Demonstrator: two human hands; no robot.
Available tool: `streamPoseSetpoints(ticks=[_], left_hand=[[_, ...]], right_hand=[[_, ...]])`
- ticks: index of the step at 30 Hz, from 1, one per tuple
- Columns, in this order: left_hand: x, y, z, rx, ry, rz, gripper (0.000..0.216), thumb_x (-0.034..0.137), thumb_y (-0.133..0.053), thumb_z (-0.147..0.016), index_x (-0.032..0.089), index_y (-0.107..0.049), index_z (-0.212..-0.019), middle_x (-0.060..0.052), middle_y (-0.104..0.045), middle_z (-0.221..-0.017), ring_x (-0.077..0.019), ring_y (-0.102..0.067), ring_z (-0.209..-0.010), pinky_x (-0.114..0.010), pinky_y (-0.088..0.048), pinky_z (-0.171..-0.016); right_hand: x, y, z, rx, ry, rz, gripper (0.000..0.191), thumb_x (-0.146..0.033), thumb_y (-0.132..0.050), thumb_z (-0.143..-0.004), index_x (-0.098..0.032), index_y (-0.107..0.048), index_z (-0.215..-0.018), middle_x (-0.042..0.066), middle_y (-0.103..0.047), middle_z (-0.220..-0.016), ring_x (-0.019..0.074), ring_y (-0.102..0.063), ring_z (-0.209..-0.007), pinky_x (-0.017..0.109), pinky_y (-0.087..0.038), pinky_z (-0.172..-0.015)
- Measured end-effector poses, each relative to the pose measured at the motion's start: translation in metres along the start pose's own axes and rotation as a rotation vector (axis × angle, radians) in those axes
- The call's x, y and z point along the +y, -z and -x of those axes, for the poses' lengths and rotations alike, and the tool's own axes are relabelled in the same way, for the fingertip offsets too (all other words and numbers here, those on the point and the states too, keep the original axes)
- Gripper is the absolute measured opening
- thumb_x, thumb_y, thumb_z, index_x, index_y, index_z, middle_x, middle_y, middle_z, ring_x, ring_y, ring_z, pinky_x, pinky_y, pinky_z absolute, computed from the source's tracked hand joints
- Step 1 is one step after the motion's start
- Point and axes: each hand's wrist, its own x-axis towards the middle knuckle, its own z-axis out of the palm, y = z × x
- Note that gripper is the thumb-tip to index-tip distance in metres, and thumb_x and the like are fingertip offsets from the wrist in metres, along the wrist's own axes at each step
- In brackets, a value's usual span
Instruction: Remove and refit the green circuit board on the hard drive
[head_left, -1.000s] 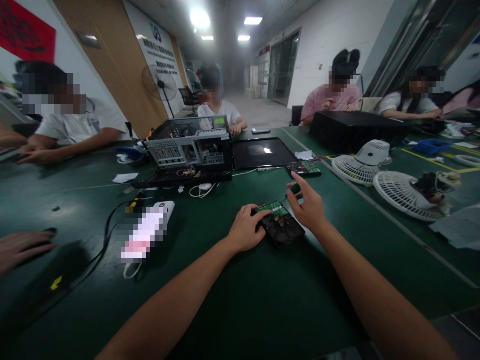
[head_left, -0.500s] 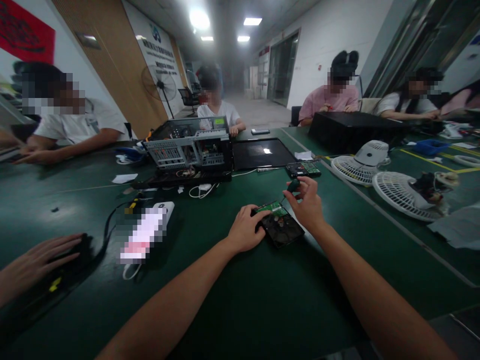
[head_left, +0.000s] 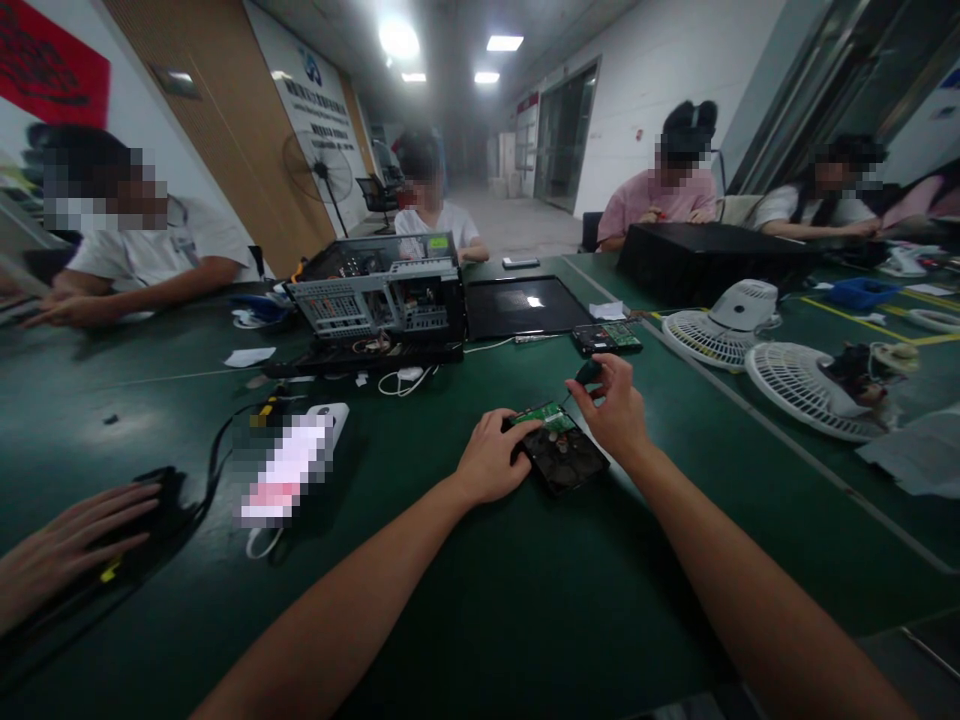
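Observation:
A hard drive (head_left: 568,462) lies on the green table with its green circuit board (head_left: 550,415) facing up. My left hand (head_left: 491,458) grips its left side, thumb and fingers spread along the edge. In my right hand (head_left: 616,408) is a screwdriver (head_left: 589,371) with a dark handle, pinched between thumb and fingers. Its thin shaft slants down to the board's far right edge. Whether the tip sits in a screw is too small to tell.
Behind stand an open computer case (head_left: 375,300), a black panel (head_left: 525,306) and a second hard drive (head_left: 607,338). White fan parts (head_left: 806,390) lie right. A phone (head_left: 292,465) and another person's hand (head_left: 82,535) are at left. Several people sit around the table (head_left: 480,610).
My hands, the hard drive and the screwdriver stay nearly in place. At the left, the other person's hand has shifted slightly down and left.

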Motion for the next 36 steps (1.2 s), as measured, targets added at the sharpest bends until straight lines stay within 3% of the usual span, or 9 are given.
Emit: streamPoseSetpoints(ticks=[13,22,36], left_hand=[[0.0005,-0.001,-0.0003,0.001,0.002,-0.004,0.063,0.022,-0.065,-0.083,0.036,-0.055,-0.143,-0.007,-0.045,-0.141,-0.031,-0.043,-0.13,-0.051,-0.041,-0.111],[-0.0002,-0.0009,0.0006,0.009,-0.006,-0.004,0.062,0.023,-0.065,-0.084,0.035,-0.055,-0.144,-0.008,-0.045,-0.141,-0.0309,-0.044,-0.13,-0.05,-0.041,-0.111],[-0.0009,-0.0016,0.0003,0.011,-0.002,-0.002,0.062,0.023,-0.065,-0.084,0.036,-0.054,-0.144,-0.008,-0.044,-0.141,-0.0312,-0.043,-0.129,-0.051,-0.042,-0.11]], right_hand=[[-0.0012,0.0012,0.0001,0.031,0.019,0.038,0.055,-0.048,-0.067,-0.09,-0.024,-0.045,-0.134,0.008,-0.069,-0.105,0.0191,-0.068,-0.072,0.035,-0.059,-0.065],[-0.0014,0.002,0.0,0.008,0.004,-0.058,0.048,-0.04,-0.056,-0.097,-0.023,-0.04,-0.139,0.011,-0.071,-0.112,0.0211,-0.072,-0.084,0.036,-0.06,-0.07],[-0.01,0.0041,-0.0014,0.022,0.085,0.015,0.049,-0.04,-0.063,-0.094,-0.023,-0.048,-0.137,0.009,-0.071,-0.107,0.0222,-0.072,-0.088,0.036,-0.062,-0.07]])
